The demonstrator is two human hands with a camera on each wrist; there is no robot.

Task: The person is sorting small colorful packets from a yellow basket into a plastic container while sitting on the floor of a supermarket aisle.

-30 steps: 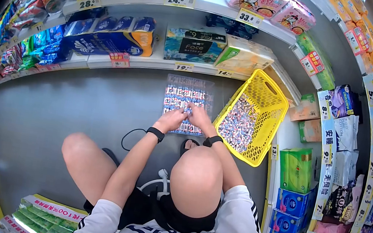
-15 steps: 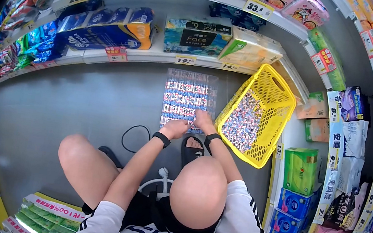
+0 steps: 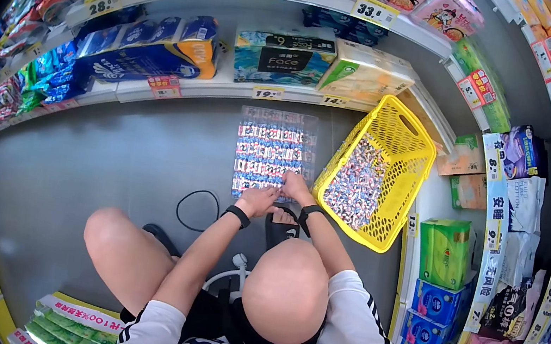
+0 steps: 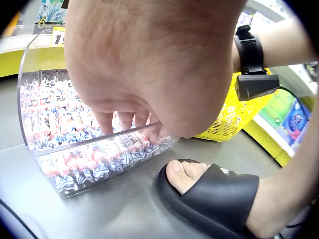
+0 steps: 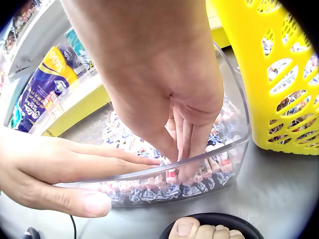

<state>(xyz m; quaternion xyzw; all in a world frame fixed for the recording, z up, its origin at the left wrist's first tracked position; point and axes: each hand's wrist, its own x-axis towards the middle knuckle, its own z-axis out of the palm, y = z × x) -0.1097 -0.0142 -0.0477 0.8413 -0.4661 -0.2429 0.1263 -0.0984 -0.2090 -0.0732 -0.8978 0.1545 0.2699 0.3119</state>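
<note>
A clear plastic box (image 3: 313, 126) on the floor holds rows of small wrapped candies (image 3: 261, 148) in white, blue and red. The left hand (image 3: 258, 201) lies across the near wall, its straight fingers (image 5: 124, 166) inside over the candies and its thumb outside the rim. Close beside it, the right hand (image 3: 296, 186) reaches down into the near right part. Its thumb and fingers (image 5: 187, 142) come together at a wrapped candy (image 5: 172, 176) in the row along the near wall. Loose candies (image 3: 357, 184) fill part of a yellow basket (image 3: 416, 175) to the right.
A sandalled foot (image 4: 214, 189) stands just in front of the box. Behind the box runs a low shelf (image 3: 220, 92) with tissue packs (image 3: 285, 59). More stocked shelves line the right side, close to the basket. A black cable (image 3: 178, 211) loops on the floor at left.
Both hands have moved from the middle of the box back to its near edge. The left hand now lies over the near wall. The basket stays in place.
</note>
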